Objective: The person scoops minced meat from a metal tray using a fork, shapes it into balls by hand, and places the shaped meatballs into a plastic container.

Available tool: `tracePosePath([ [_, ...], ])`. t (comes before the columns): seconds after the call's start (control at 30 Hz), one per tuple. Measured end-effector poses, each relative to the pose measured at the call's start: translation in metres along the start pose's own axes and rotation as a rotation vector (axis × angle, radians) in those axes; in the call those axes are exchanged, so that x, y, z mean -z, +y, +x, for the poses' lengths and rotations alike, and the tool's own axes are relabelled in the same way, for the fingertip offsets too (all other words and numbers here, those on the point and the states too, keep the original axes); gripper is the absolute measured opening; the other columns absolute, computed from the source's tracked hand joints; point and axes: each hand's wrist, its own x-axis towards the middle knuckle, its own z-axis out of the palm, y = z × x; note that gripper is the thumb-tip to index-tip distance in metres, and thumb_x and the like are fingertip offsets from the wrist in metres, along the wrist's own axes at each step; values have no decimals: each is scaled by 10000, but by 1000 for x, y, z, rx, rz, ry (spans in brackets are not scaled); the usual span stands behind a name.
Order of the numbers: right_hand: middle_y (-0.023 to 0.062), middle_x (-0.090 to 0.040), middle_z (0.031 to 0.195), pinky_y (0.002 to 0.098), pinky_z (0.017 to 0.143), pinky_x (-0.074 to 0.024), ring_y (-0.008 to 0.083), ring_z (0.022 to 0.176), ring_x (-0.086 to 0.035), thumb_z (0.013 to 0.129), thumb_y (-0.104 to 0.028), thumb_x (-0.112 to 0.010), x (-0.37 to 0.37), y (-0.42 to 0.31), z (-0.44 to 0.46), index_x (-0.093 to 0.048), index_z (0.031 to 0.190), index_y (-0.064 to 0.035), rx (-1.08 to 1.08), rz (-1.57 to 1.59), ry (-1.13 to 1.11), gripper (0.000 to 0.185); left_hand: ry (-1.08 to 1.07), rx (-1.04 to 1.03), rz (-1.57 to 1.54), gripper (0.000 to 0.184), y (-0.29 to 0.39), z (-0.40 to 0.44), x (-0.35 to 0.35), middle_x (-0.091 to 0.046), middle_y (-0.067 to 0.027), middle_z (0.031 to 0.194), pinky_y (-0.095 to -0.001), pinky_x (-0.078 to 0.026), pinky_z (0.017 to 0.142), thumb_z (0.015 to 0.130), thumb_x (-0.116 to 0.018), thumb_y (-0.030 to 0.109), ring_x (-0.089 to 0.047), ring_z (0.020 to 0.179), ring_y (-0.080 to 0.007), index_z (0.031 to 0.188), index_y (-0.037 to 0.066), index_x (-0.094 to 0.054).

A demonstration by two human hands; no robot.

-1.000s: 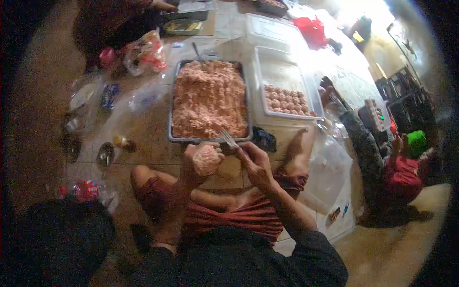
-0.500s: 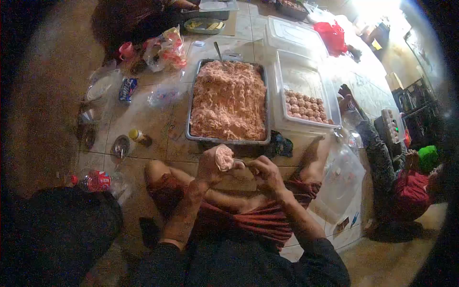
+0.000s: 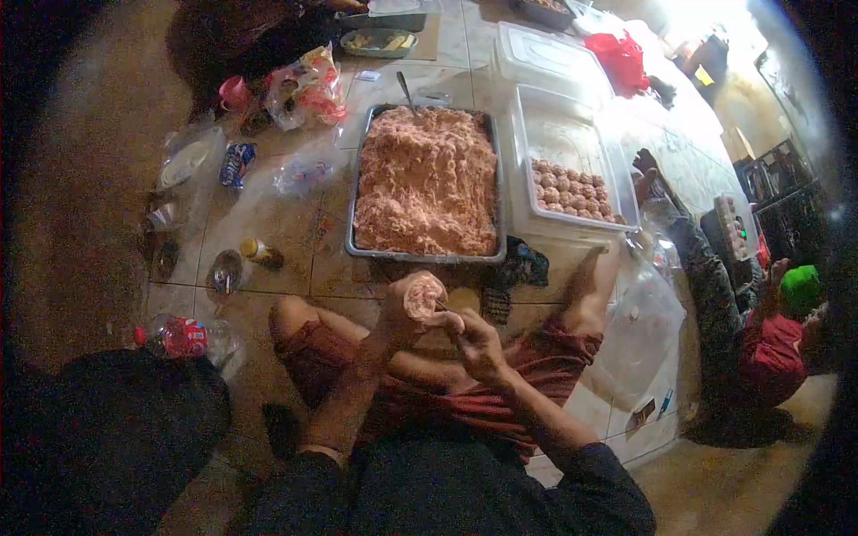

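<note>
In my left hand (image 3: 400,323) is a lump of pink minced meat (image 3: 422,296), cupped with the fingers curled round it. My right hand (image 3: 481,347) grips a spoon (image 3: 441,307) whose tip meets the lump; much of the spoon is hidden by the fingers. Just beyond both hands lies a large tray (image 3: 424,258) heaped with minced meat mixture (image 3: 424,179). Another spoon (image 3: 405,89) stands upright in the far edge of that mixture. Right of the tray, a clear plastic box (image 3: 559,112) holds rows of meatballs (image 3: 572,189) at its near end.
At left lie a soda bottle (image 3: 183,338), a small yellow-capped bottle (image 3: 255,249), a metal bowl (image 3: 225,272), a blue packet (image 3: 239,164) and plastic bags (image 3: 308,94). A clear lid (image 3: 639,335) rests at right. Another person in red (image 3: 770,353) sits at far right.
My right hand has moved left and slightly down, bringing the spoon onto the minced meat. My left hand stays in nearly the same place, still holding the lump.
</note>
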Motion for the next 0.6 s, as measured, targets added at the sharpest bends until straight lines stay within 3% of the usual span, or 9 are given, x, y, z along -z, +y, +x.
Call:
tracePosePath([
  [0.07,112,-619,971,320,776,-487,231,905,-623,951,-12,-572,-2,-28,10,-661,1117,5,159,-441,164,189,191,114,-42,468,10,6,-3,-604,-66,813,-312,-506,661,803,-806,383,-567,712,-171,981,28,-557],
  [0.13,143,-595,938,326,761,-488,284,872,-620,953,-4,-569,7,-48,11,-666,1110,-3,194,-442,170,184,384,231,-80,487,24,7,9,-563,-43,705,-306,-475,622,721,-902,346,-510,643,-138,829,60,-523],
  [0.27,86,-613,925,314,744,-481,187,836,-603,978,-78,-581,21,-28,-3,-663,1104,-10,5,-304,209,165,191,433,-320,476,34,6,37,-566,-33,714,-304,-484,636,725,-903,334,-541,668,-123,851,55,-539],
  [0.33,48,-636,946,309,749,-479,126,853,-580,996,-89,-573,19,-14,-13,-655,1108,3,-43,-8,109,167,134,504,-544,472,9,-2,27,-572,-23,724,-300,-492,651,721,-908,318,-549,686,-114,886,48,-557],
  [0.37,32,-644,973,300,773,-482,109,858,-564,1010,-80,-554,16,-9,-15,-640,1133,21,-117,-66,60,181,103,537,-656,472,3,-3,24,-575,-18,729,-298,-496,659,719,-911,310,-552,696,-109,903,45,-566],
  [0.43,37,-646,986,293,793,-483,112,871,-571,1010,-72,-550,9,-5,-16,-631,1149,28,-82,-14,52,189,69,569,-768,473,-5,-5,17,-578,-14,734,-296,-500,666,717,-914,302,-556,705,-104,921,41,-576],
  [0.47,43,-648,999,287,812,-484,116,884,-579,1009,-63,-546,6,-5,-15,-622,1165,34,-45,37,43,199,157,466,-747,465,-5,-3,14,-595,-17,765,-292,-503,670,722,-911,302,-560,715,-105,932,41,-589],
  [0.5,40,-641,1034,281,858,-481,113,975,-580,996,-2,-536,4,-6,-16,-610,1193,36,-198,192,8,215,201,415,-737,461,-8,-4,11,-603,-18,780,-291,-505,672,724,-910,302,-561,720,-106,938,41,-595],
  [0.6,57,-638,1106,299,874,-484,141,1033,-588,971,36,-544,0,-3,-10,-612,1184,39,15,209,-10,224,199,419,-912,457,-19,-10,-1,-622,-36,845,-291,-508,682,722,-912,291,-573,741,-114,953,38,-610],
])
